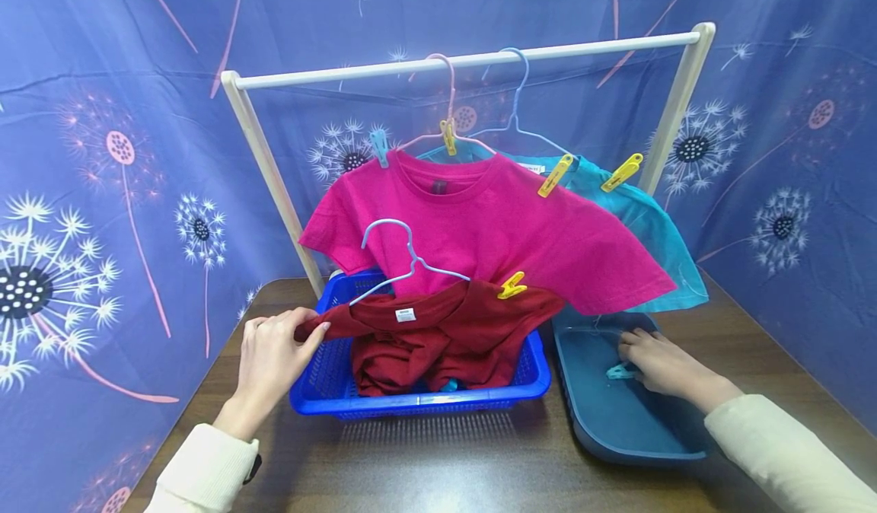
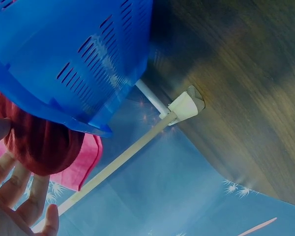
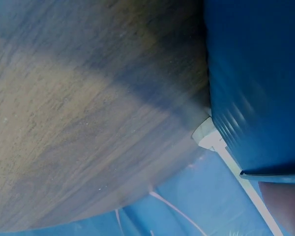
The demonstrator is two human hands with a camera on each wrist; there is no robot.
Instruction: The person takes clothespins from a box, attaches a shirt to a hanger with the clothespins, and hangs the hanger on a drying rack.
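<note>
My left hand (image 1: 274, 353) pinches the sleeve of a dark red T-shirt (image 1: 411, 345) between thumb and fingers, at the left of the blue basket (image 1: 418, 403). The shirt lies bunched in the basket, with a light blue hanger (image 1: 413, 258) in its neck. A yellow clothespin (image 1: 511, 286) is on its right shoulder. On the right, my right hand (image 1: 661, 361) reaches down into a dark teal tray (image 1: 617, 429). Next to its thumb is a light blue clothespin (image 1: 620, 372); I cannot tell whether the hand grips it. The right wrist view hides the fingers.
Behind the basket stands a rack with a white rail (image 1: 308, 78). A pink T-shirt (image 1: 466, 208) and a turquoise T-shirt (image 1: 674, 258) hang from it on hangers, with yellow and blue clothespins on them. The wooden table (image 1: 438, 460) ends at a patterned blue cloth (image 1: 103, 208).
</note>
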